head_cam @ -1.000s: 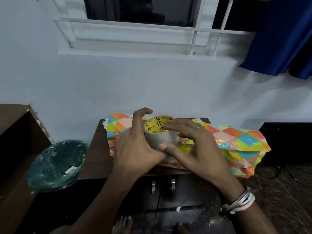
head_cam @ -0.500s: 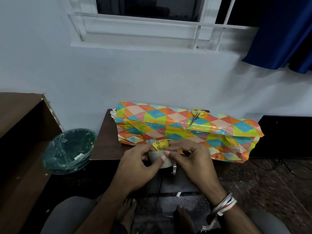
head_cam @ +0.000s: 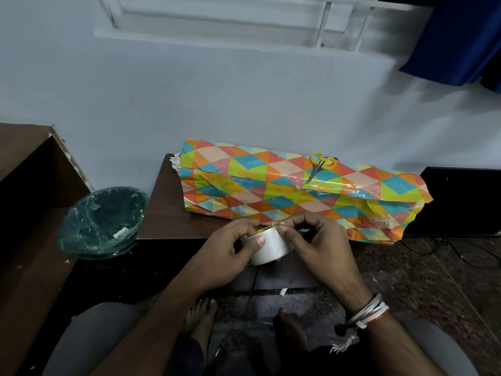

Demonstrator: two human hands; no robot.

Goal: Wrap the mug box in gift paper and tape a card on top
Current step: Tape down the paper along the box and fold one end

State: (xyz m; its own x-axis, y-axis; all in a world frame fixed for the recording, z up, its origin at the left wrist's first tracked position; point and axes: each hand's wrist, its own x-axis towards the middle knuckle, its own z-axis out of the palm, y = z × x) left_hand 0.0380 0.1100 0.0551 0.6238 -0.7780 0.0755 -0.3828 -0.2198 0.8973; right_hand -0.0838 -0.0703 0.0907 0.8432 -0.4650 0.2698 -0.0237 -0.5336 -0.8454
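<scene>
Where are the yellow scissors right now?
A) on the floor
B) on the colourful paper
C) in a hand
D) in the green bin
B: the yellow scissors lie on the gift paper, while the left hand and right hand hold only the tape roll.

Tape roll (head_cam: 268, 249) half behind fingers (head_cam: 303, 222)

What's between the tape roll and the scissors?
Head view: only gift paper lies between the tape roll and the scissors, which rest on it.
</scene>
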